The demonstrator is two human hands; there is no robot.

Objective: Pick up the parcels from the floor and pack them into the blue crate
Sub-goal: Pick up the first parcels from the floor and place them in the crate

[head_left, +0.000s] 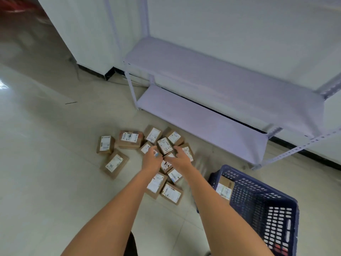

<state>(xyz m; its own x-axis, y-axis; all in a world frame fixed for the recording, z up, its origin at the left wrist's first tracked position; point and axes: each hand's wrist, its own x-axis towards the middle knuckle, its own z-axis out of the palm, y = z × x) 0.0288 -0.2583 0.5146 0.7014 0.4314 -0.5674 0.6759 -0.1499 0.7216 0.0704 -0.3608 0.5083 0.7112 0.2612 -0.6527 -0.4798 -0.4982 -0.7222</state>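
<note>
Far left of the pile there's a small cardboard parcel (105,145) sitting on the pale tiled floor (46,163), label up, a bit apart from the rest. Just below it is a longer box with handwriting on its label (114,163), lying at an angle. Next over is a wider parcel (130,139) with a bigger label, and from there the boxes bunch up into a messy cluster, some overlapping each other.

Both arms are stretched out over the middle of that cluster. The left hand (152,159) has its fingers loosely curled and spread, right over the boxes; honestly can't tell if it's touching one or has anything pinched yet. The right hand (181,157) is just beside it, fingers also bent and reaching down at the pile, and again the grip isn't clear from this angle. Between the two sets of fingertips sits a tilted parcel with scribbled numbers (164,145). A few more boxes (170,193) lie closer to the camera, under the forearms.

Off to the right, the blue crate (262,209) stands on the floor near the pile, with one labelled parcel (225,189) already inside against its left wall. Behind everything, a pale metal shelf rack (212,100) stands against the white wall.
</note>
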